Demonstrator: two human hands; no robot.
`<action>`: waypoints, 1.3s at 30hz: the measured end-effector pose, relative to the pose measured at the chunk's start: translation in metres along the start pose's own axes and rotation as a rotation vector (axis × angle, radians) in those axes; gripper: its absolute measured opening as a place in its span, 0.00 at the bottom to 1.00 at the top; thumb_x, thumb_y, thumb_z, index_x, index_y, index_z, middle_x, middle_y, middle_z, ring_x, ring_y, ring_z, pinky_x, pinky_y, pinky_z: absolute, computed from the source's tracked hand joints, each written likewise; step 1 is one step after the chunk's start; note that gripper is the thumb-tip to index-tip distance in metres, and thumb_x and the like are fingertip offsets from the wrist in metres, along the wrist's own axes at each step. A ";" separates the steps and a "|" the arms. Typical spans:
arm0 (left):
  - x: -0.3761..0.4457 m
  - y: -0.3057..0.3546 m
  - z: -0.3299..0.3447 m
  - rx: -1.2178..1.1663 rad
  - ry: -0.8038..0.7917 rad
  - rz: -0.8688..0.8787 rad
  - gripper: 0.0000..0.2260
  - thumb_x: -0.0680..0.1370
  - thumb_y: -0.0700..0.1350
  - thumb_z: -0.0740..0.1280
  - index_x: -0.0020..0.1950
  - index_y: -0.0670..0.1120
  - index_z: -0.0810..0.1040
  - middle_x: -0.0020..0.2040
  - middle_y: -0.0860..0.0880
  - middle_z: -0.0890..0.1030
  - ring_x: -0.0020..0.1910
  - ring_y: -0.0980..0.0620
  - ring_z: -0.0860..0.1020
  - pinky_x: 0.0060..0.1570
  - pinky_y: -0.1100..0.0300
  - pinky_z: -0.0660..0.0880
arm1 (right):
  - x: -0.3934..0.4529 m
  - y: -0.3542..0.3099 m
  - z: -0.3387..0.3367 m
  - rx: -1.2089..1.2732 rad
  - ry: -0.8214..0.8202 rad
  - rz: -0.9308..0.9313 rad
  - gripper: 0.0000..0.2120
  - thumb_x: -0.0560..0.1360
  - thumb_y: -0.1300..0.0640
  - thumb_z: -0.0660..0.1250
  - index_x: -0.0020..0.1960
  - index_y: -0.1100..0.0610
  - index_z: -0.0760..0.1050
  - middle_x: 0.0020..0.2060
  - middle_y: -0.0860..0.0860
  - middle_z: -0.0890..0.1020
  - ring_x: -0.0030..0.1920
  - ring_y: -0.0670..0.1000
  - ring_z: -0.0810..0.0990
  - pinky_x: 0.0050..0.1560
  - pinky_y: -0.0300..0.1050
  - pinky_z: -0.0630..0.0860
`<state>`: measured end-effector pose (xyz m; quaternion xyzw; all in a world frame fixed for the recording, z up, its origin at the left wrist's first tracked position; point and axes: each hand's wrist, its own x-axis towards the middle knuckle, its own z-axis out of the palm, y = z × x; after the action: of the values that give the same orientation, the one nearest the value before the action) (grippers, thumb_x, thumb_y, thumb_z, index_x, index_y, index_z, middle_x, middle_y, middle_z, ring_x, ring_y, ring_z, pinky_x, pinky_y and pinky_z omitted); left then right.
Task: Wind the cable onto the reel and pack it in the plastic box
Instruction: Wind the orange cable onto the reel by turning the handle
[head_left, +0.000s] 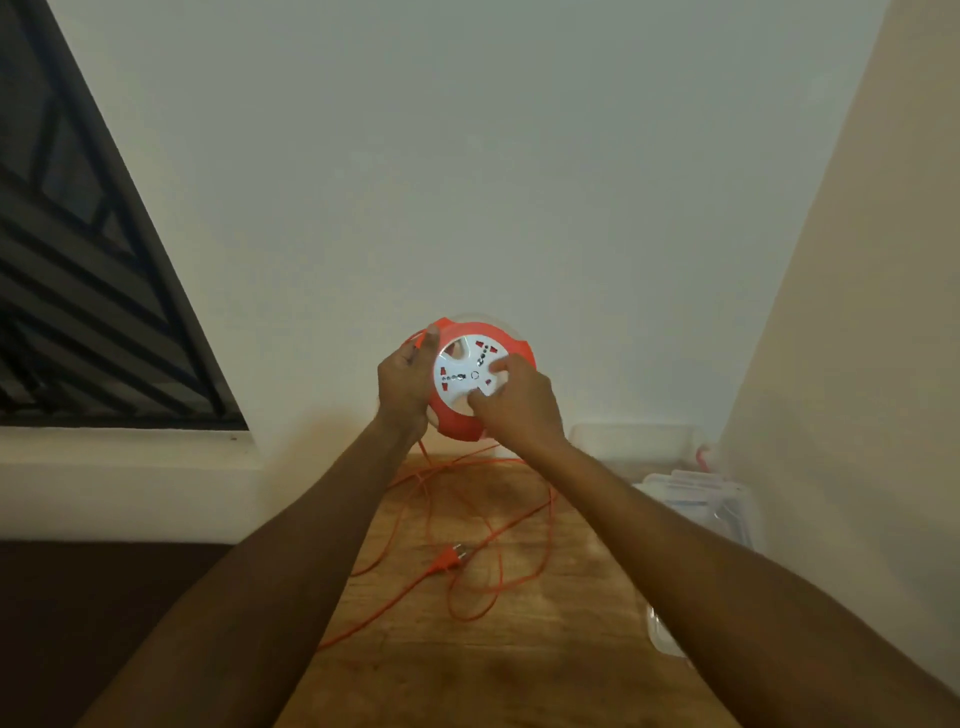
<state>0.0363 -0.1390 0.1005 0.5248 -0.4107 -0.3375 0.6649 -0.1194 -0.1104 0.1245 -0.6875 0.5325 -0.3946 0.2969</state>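
I hold an orange cable reel (462, 332) with a white socket face (457, 374) up in front of the wall, above the wooden table (545, 649). My left hand (402, 387) grips the reel's left rim, thumb on the orange edge. My right hand (517, 402) lies on the white face, its fingers pressed on it. The orange cable (488, 525) hangs from the reel and lies in loose loops on the table, ending in an orange plug (449, 558). A clear plastic box (727, 514) stands at the table's right side, partly hidden by my right forearm.
A second clear container (634, 439) stands at the back right against the wall. A dark window with bars (88, 291) is on the left above a white ledge. A beige wall closes the right side. Dark floor lies left of the table.
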 end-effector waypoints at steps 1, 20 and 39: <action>0.001 0.000 -0.005 -0.010 -0.012 -0.028 0.10 0.81 0.58 0.68 0.55 0.54 0.84 0.49 0.52 0.89 0.47 0.46 0.89 0.45 0.49 0.87 | -0.001 0.006 -0.008 -0.230 -0.001 -0.155 0.20 0.71 0.54 0.68 0.63 0.50 0.73 0.54 0.51 0.82 0.49 0.57 0.82 0.46 0.49 0.81; -0.007 -0.003 -0.014 0.151 -0.394 -0.129 0.19 0.78 0.61 0.71 0.58 0.48 0.85 0.55 0.41 0.88 0.53 0.37 0.87 0.56 0.37 0.83 | 0.004 -0.019 -0.019 -0.934 -0.559 -0.590 0.13 0.79 0.53 0.63 0.59 0.57 0.79 0.53 0.58 0.81 0.55 0.61 0.79 0.46 0.49 0.71; -0.016 -0.025 -0.001 0.064 0.005 -0.092 0.14 0.81 0.57 0.69 0.46 0.48 0.86 0.47 0.43 0.89 0.50 0.40 0.87 0.51 0.44 0.84 | -0.036 0.007 0.033 0.162 -0.183 0.124 0.37 0.73 0.50 0.71 0.77 0.53 0.58 0.60 0.54 0.79 0.51 0.54 0.83 0.43 0.42 0.81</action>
<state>0.0294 -0.1299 0.0730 0.5649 -0.3951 -0.3532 0.6324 -0.0990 -0.0774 0.0934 -0.6600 0.5112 -0.3530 0.4225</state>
